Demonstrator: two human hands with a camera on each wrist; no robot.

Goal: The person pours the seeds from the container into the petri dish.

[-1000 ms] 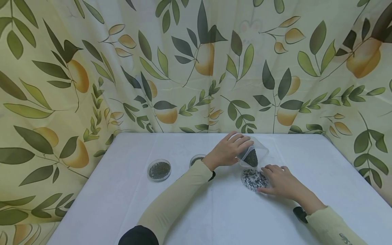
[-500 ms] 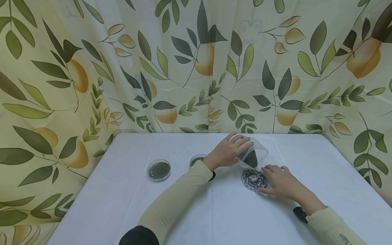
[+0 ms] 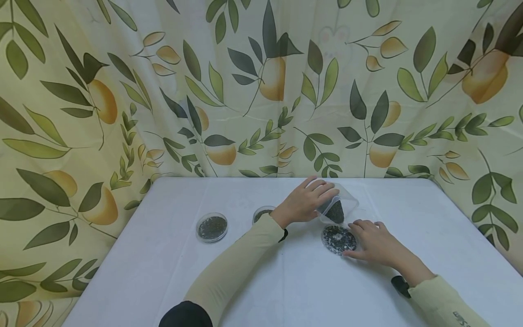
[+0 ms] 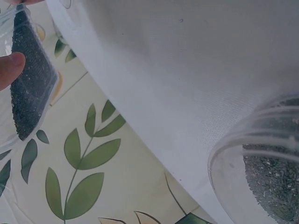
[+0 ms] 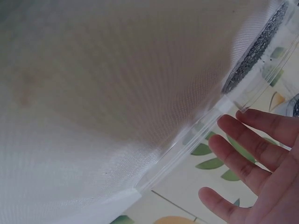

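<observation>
My left hand (image 3: pixel 304 202) grips a clear plastic container (image 3: pixel 346 196) with small black grains (image 3: pixel 336 212) heaped toward its lower side. The container tilts just behind and over a round clear dish (image 3: pixel 339 240), in which black grains lie spread with white patches showing. In the left wrist view a fingertip presses on the container's wall, the dark grains (image 4: pixel 30 79) slanting behind it. My right hand (image 3: pixel 373 243) is beside the dish, thumb at its front edge and forefinger at its right rear rim. In the right wrist view its fingers (image 5: pixel 243 170) are spread and fairly straight, one fingertip right at the rim.
A round clear dish of dark grains (image 3: pixel 212 228) stands on the white-covered table (image 3: pixel 135 281) at the left. Another dish (image 3: pixel 262 210) is partly hidden behind the left forearm. A clear plastic edge (image 5: pixel 180 142) lies along the table near the right fingers. A leaf-and-fruit patterned curtain (image 3: pixel 245 150) hangs behind.
The grains in the dish beside my right hand look darker and denser, with less white showing than a second ago. Both hands and the tilted container stay almost in place.
</observation>
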